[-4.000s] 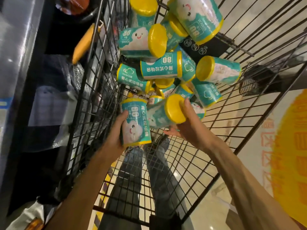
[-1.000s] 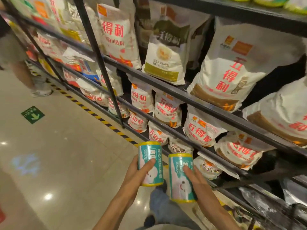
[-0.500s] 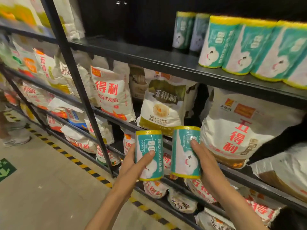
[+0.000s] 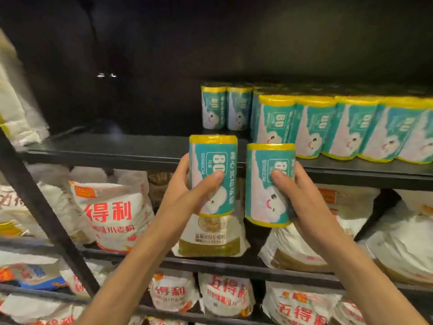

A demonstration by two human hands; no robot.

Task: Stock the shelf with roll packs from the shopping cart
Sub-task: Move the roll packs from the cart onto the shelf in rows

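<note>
While both arms reach up toward the shelf [image 4: 105, 150], each hand grips one roll pack. The left hand [image 4: 185, 195] wraps a teal and yellow pack, the left pack [image 4: 212, 160], with the thumb pressed across its front and the fingers curled round its far side. The right hand [image 4: 302, 198] clamps the right pack [image 4: 264, 200] the same way, thumb on the label. Both packs stand upright, close beside each other but apart, in the air just in front of the shelf's near edge, the left pack a little higher. Neither rests on the shelf.

On the shelf to the right stands a row of packs [image 4: 351, 130], upright and touching side by side along the near edge. Further back, two more packs [image 4: 226, 109] stand side by side. The left part of the shelf is bare dark board.

Below, on lower shelves, lie white flour bags [image 4: 112, 214] with red lettering, and one bag with an olive band [image 4: 210, 240] sits under the left pack. A dark slanted post [image 4: 44, 221] crosses the left side.
</note>
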